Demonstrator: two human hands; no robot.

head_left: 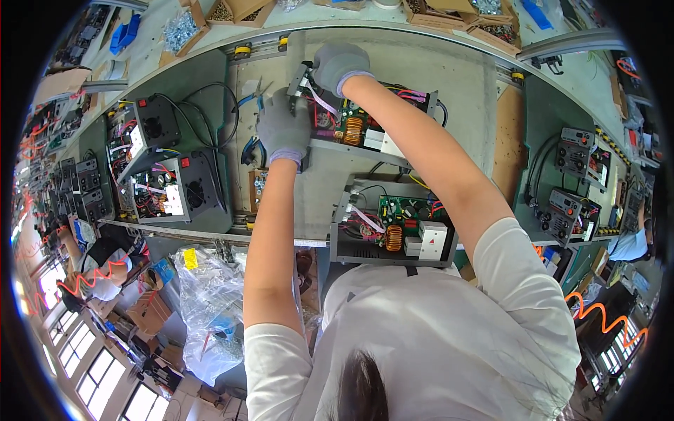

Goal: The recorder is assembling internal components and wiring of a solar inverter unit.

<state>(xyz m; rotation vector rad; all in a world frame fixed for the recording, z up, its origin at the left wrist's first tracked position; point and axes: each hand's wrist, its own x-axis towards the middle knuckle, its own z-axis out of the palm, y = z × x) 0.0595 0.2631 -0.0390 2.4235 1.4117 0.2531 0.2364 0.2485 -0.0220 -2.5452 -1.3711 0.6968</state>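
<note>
An open welding-machine-like power unit (372,130) lies at the far middle of the bench, showing a circuit board, a copper coil (354,130) and purple-white wires. Its dark end panel (300,78) faces left. My left hand (283,128), in a grey glove, is closed against the near part of that panel; its fingertips are partly hidden. At the panel's far corner, my gloved right hand (341,64) has curled fingers, and what they hold is hidden. Pliers with blue handles (247,99) and a second blue-handled tool (250,149) lie left of my left hand.
Another open unit (393,235) sits near my body. More units (158,189) with black cables stand at left, others (572,203) at right. A small box of screws (258,188) lies beside my left forearm. Cartons of hardware (232,12) line the far shelf.
</note>
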